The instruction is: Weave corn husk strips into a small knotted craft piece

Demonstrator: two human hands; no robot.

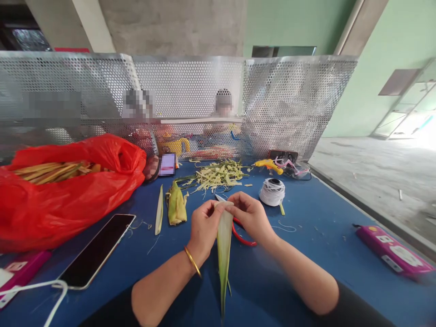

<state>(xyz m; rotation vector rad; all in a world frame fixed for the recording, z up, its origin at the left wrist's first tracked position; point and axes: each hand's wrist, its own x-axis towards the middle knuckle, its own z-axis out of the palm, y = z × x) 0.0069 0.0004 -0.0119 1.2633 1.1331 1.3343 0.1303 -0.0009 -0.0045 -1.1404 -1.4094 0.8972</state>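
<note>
A pale green corn husk leaf (224,245) hangs between my hands, its broad end up and its pointed tip toward me. My left hand (204,225), with a gold bangle on the wrist, pinches the left side of the broad end. At the same edge, the thumb and fingers of my right hand (251,218) are closed on the right side. Red-handled scissors (245,240) lie on the table under my hands, partly covered. A husk bundle (177,206) and a narrow husk strip (159,211) lie to the left. Beyond my right hand sits a ball of white string (272,193).
Husk scraps (221,175) are heaped ahead on the blue table (293,281). A red plastic bag (68,204) of husks and a phone (97,252) occupy the left. A yellow glue gun (269,165) lies far right, a magenta box (393,250) nearer. A perforated metal screen (282,100) stands behind.
</note>
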